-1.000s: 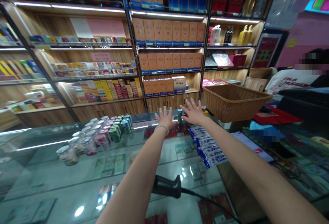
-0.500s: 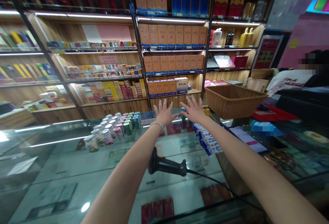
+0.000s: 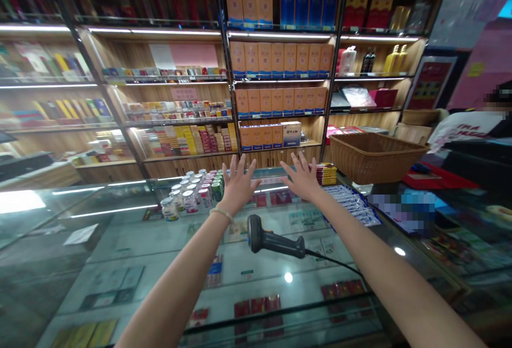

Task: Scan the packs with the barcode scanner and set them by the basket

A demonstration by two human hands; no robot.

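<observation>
Both hands stretch out over a glass counter [image 3: 160, 262] and hold nothing. My left hand [image 3: 239, 184] has its fingers spread, just right of several small round containers [image 3: 188, 196] with pale lids. A bracelet circles that wrist. My right hand [image 3: 302, 180], fingers also apart, is beside a stack of yellow and red packs [image 3: 328, 174]. Below it, partly behind my forearm, lie rows of blue-and-white packets [image 3: 354, 205]. Between my forearms a black handheld barcode scanner [image 3: 276, 239] lies on the glass, its cable running right; neither hand touches it.
A wicker basket [image 3: 376, 159] stands at the right of the counter, near a red mat [image 3: 442, 175]. Another person [image 3: 466, 124] is at the far right. Behind the counter, shelves hold orange boxes [image 3: 276, 60], blue boxes and small packs. Flat packs [image 3: 258, 308] lie under the glass.
My hands have moved apart, the left one toward the containers. The view has shifted, so shelves and scanner appear farther right. The blue-and-white packets show more fully.
</observation>
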